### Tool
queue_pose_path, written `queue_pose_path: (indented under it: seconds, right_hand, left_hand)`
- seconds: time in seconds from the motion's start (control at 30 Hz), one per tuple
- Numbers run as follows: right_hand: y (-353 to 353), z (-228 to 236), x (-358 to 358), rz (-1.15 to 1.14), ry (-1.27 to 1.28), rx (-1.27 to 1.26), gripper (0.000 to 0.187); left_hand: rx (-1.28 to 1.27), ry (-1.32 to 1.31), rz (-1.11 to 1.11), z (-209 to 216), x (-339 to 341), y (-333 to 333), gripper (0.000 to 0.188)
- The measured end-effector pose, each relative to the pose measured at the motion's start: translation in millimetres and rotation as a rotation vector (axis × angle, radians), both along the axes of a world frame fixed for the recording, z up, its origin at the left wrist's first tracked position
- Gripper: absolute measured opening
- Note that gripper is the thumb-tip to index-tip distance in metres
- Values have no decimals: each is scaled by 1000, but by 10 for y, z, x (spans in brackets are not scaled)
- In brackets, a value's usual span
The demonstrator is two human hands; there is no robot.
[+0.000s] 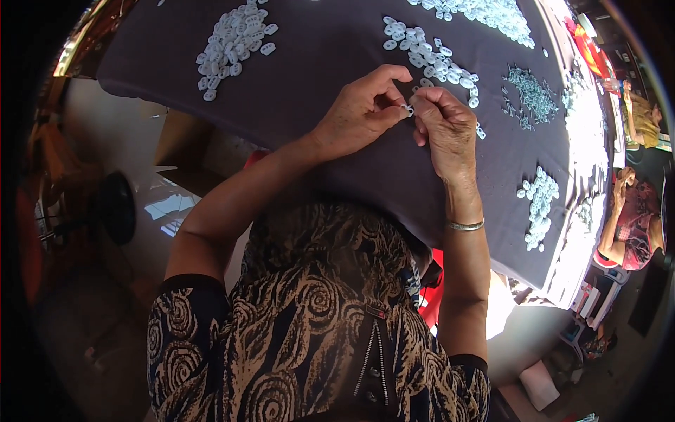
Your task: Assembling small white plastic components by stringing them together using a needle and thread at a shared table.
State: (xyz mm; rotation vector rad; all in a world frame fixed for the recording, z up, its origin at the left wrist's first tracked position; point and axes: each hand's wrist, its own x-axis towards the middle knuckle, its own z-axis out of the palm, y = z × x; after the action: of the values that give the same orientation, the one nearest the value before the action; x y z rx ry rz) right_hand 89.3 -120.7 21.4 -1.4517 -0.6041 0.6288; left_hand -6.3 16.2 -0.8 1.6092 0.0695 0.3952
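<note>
Over the dark cloth, my two hands meet fingertip to fingertip. Between the thumb and a finger of my left hand point(362, 109) is a small white plastic piece point(409, 110), its index finger arching above. My right hand point(448, 130) is closed in a pinch against the same piece; whatever else its fingers hold is hidden. Just beyond lies a loose pile of white oval plastic pieces with holes point(429, 56). A few similar white pieces point(480, 131) lie by my right wrist, which wears a metal bangle point(467, 226).
The dark-clothed table point(309, 42) also bears a left pile of white ovals point(232, 46), a large far pile point(492, 17), small metal screws point(532, 97) and small white parts point(540, 207). A cardboard box point(184, 144) stands below left. Other people point(636, 218) sit at right.
</note>
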Motion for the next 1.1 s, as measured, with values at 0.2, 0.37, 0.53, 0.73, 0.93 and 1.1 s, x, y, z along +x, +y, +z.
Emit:
queue_pose_path:
  seconds: [0.2, 0.37, 0.53, 0.73, 0.93, 1.1]
  right_hand:
    - [1, -2, 2, 15, -29, -13, 10]
    - [2, 23, -18, 3, -130, -75, 10]
    - [5, 8, -20, 9, -192, -90, 10]
    - [37, -1, -40, -18, -209, -123, 10]
    - [41, -1, -44, -21, -198, -152, 12]
    - [50, -20, -49, -25, -172, -101, 12]
  left_hand:
    - [19, 1, 3, 4, -6, 5, 40]
    - [17, -11, 7, 0, -6, 0, 41]
    - [-20, 11, 17, -13, -5, -19, 40]
    - [13, -15, 74, -33, -4, -52, 38]
    - [68, -38, 132, -78, 8, -78, 35]
    - [73, -39, 133, -58, 8, -84, 35]
